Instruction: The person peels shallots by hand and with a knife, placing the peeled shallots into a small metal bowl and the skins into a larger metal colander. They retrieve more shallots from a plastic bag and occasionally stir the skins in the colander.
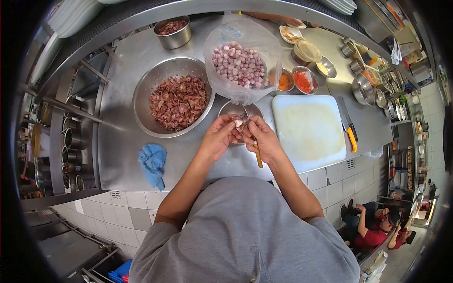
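Note:
Over a small metal bowl [228, 109], my left hand [220, 135] pinches a pale, partly peeled shallot [238, 123]. My right hand [262, 137] is closed around a small knife [259, 158] with a yellow-brown handle, its blade pointing away from me beside the shallot. The fingertips of both hands nearly meet. Behind the bowl, a clear plastic bag [269, 47] holds many purple-white shallots [239, 65]. To the left, a large perforated metal bowl [141, 101] contains reddish-brown skins and shallots [178, 101].
A white cutting board [309, 129] lies right, with a yellow-handled knife [351, 137] beside it. A blue cloth [152, 164] rests front left. A metal pot [175, 38] stands at the back; small bowls hold orange pieces [284, 82] and red shreds [303, 81]. People in red [373, 236] are lower right.

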`<act>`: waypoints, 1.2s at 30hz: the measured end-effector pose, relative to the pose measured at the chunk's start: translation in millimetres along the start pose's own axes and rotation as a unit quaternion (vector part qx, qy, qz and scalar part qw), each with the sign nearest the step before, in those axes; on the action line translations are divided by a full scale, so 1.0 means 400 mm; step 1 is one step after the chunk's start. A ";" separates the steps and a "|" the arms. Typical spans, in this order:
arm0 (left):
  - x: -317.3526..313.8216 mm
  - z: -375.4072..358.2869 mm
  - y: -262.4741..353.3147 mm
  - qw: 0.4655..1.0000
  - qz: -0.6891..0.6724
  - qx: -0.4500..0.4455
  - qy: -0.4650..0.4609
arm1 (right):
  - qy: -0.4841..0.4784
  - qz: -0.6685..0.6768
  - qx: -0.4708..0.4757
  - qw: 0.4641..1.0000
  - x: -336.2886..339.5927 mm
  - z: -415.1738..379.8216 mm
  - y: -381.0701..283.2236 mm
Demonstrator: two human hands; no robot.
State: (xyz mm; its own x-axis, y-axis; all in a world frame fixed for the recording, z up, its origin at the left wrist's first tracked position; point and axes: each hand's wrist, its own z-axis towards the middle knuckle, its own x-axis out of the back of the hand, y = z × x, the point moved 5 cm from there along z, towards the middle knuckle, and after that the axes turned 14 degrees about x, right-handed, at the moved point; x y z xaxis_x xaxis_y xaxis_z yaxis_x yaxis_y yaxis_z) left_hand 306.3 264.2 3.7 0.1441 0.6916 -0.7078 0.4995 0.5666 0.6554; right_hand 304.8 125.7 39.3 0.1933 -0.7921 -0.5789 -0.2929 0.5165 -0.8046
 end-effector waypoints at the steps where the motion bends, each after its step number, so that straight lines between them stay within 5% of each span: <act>1: 0.002 -0.002 -0.003 0.999 0.006 0.008 0.033 | 0.001 0.003 -0.001 1.000 0.003 0.000 0.002; 6: 0.002 -0.015 -0.004 0.992 0.026 -0.010 0.123 | 0.005 0.006 -0.004 1.000 -0.002 0.001 0.010; 15: -0.005 -0.024 0.001 0.994 0.057 -0.002 0.090 | -0.027 0.007 -0.018 0.999 -0.021 -0.009 0.012; 24: 0.016 -0.024 0.010 0.996 -0.074 -0.003 0.040 | 0.063 -0.143 0.044 0.987 0.014 -0.006 -0.009; 27: 0.036 -0.016 0.003 0.994 -0.082 -0.015 0.064 | 0.010 -0.161 -0.016 0.987 0.005 -0.011 0.010; 36: 0.013 -0.024 -0.026 0.984 -0.179 0.002 0.017 | -0.107 -0.272 0.099 0.951 -0.034 -0.015 0.009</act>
State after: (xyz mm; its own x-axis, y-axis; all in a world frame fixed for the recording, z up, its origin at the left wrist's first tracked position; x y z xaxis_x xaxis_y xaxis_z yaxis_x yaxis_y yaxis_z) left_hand 293.7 266.4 -4.1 -0.0705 0.4618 -0.8842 0.5169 0.7750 0.3635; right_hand 295.4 136.4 45.2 0.4585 -0.8861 -0.0672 0.0834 0.1182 -0.9895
